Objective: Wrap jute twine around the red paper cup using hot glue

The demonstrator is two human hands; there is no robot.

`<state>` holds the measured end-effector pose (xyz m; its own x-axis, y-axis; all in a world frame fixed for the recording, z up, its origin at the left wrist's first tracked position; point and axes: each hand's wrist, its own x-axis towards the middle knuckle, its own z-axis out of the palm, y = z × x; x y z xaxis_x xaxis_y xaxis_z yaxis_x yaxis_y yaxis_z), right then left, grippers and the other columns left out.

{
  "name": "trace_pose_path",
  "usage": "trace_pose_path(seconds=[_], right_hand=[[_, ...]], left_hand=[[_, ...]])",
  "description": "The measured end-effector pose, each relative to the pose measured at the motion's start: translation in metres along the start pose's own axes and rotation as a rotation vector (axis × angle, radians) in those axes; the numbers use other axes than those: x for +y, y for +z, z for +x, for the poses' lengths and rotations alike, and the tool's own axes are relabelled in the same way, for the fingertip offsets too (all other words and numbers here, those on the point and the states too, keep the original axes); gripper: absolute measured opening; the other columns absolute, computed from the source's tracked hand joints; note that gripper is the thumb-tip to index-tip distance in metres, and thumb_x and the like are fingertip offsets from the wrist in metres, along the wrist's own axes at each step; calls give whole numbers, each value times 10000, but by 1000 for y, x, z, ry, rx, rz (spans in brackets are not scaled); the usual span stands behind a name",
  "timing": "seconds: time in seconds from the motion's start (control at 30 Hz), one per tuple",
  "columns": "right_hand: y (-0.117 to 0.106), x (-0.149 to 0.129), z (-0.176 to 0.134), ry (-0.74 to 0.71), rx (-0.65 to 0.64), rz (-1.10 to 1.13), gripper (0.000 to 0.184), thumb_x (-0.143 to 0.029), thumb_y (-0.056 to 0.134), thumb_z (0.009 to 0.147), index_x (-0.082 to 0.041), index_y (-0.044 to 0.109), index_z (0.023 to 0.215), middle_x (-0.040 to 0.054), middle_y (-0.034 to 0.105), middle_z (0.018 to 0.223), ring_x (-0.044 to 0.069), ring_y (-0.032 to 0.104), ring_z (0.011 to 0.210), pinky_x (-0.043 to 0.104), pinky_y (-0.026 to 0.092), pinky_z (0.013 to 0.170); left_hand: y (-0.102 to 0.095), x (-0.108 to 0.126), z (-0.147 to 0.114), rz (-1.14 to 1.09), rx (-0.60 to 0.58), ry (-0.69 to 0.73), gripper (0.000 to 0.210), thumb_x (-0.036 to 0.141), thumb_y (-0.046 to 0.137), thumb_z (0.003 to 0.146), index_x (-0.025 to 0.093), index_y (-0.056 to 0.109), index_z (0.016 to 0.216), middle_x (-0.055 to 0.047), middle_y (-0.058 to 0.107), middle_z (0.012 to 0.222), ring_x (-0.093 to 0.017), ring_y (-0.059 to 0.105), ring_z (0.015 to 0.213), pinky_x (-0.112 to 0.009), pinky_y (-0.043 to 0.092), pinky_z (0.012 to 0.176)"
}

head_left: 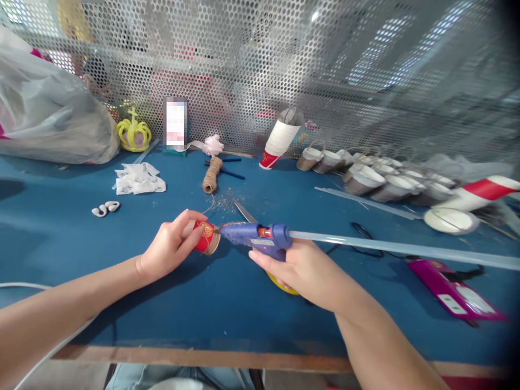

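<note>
Tilted on its side, a red paper cup [206, 232] with a gold emblem is gripped by my left hand [174, 241]. Brown twine covers its end near the nozzle. My right hand [303, 265] is wrapped round a blue hot glue gun [260, 238], whose tip meets or nearly meets the cup's twine edge. A long clear glue stick [385, 248] sticks out of the gun's back. Under the gun lies a pair of scissors [244, 211] with yellow handles, partly hidden. A bundle of twine [212, 176] rests beyond the cup, its loose strand running toward it.
Twine-wrapped cups [365, 179] stand at the back right, near a leaning stack of paper cups [280, 141]. A purple power strip [457, 292] lies right. White earbuds [105, 208], crumpled white paper [140, 179], a yellow crown [134, 132] and a plastic bag [52, 114] are left.
</note>
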<state>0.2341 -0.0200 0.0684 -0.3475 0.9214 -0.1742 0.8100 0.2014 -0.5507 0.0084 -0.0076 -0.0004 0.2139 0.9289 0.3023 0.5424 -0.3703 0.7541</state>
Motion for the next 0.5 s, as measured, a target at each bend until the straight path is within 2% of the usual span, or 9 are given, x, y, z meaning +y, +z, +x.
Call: trace_pose_path(seconds=[0.13,0.23,0.37,0.5], right_hand=[[0,-1,0,-98,79,-37,167,-370,502,780,-222,578,768,-18,542,521,157,535,527,256,400,492],[0,-2,0,-118,95,-38,144,-354,515,767,-230,585,747,-2,563,537,180,564,575,263,391,491],[0,-5,-2,-114,81,-46,159,-362,515,764,-233,568,689,-8,540,486,177,558,543,264,378,478],[1,-8,-5,-108,73,-76,195,-370,496,778,-229,546,653,-24,491,419,161,530,484,261,368,467]], left_hand=[[1,-1,0,2,17,-14,233,293,415,844,169,505,1019,-1,636,712,-105,558,592,-182,430,554],[1,-1,0,6,14,-15,235,284,416,842,169,501,1028,4,628,708,-90,524,549,-168,407,517],[1,1,-1,18,17,-30,236,289,415,843,168,500,1027,23,596,654,-71,451,478,-160,374,477],[1,3,0,19,39,-53,239,317,413,848,168,509,1007,31,576,625,-74,446,479,-164,377,487]])
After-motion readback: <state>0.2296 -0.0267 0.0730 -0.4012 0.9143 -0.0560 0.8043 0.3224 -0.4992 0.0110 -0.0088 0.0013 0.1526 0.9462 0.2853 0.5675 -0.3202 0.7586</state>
